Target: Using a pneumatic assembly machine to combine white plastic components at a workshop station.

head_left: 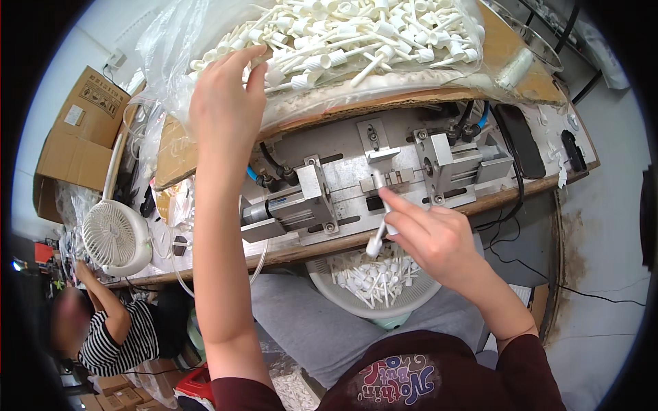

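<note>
My left hand point(227, 97) reaches over the left edge of a heap of white ribbed caps with thin stems point(356, 41). Its index finger and thumb are apart, with nothing plainly held between them. My right hand point(439, 240) pinches a white capped stem point(378, 236), cap end pointing down toward my lap. The stem's upper part is partly behind my fingers, beside a small metal holder point(397, 178) on the fixture. This metal fixture point(349, 205) has a clamp-like block on each side. Below my right hand, a pale basket point(322, 281) in my lap holds many similar white pieces.
Clear plastic and cardboard point(295, 113) lie under the heap. Blue and black air hoses point(264, 179) run to the blocks. A white fan point(116, 236) stands left; a black phone point(521, 140) lies right. Another person point(113, 329) works at far left.
</note>
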A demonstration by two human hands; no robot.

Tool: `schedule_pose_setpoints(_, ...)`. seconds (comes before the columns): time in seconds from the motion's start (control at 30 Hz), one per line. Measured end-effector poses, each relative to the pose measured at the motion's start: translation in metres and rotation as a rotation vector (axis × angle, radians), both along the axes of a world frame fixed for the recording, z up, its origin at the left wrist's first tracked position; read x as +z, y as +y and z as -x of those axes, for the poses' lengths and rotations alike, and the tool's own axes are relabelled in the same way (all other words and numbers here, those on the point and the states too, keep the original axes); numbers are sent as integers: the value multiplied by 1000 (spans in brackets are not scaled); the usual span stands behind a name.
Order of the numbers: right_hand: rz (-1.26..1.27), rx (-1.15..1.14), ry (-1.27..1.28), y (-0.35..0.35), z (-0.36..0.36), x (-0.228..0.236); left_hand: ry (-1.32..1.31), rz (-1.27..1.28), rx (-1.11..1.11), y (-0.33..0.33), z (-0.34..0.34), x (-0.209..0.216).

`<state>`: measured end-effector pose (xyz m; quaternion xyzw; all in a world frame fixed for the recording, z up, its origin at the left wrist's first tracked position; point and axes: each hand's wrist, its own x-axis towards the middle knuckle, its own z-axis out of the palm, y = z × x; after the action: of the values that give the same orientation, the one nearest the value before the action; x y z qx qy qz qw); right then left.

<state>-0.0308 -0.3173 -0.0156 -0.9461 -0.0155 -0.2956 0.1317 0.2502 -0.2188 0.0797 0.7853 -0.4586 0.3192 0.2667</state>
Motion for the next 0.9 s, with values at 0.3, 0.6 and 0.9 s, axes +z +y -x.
schedule_pose_setpoints(0.3, 102, -21, 32, -1, -15, 5, 272, -380, -38, -29, -15, 17)
schedule_pose_setpoints(0.6, -123, -20, -82, -3, -12, 11, 548, 35, -190, -20, 22, 40)
schedule_pose_setpoints(0.9, -200, 103, -397, 10, -20, 45, 1450, 258, -715, 21, 144, -20)
